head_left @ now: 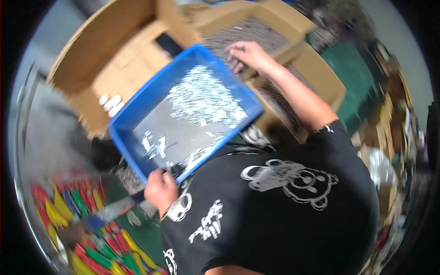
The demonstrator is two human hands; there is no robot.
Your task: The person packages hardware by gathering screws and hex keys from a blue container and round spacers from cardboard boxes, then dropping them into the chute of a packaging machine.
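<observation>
A blue plastic bin (123, 137) lies tilted in front of my body, with many small pale strips (199, 98) heaped at its upper part and more scattered at its lower end. My left hand (161, 189) is closed on the bin's near lower corner. Beyond the bin's upper right side, my right hand (250, 56) hangs over an open carton, its fingers bent and slightly apart. No object shows clearly in it, though the fingertips are dark and blurred.
A large open cardboard box (123, 64) stands at upper left, with white round pieces (111, 104) and a dark object inside. Cartons of grey-brown rods (250, 34) are at upper right. Red, yellow and green items (110, 247) lie in containers at lower left. Cardboard stacks line the right.
</observation>
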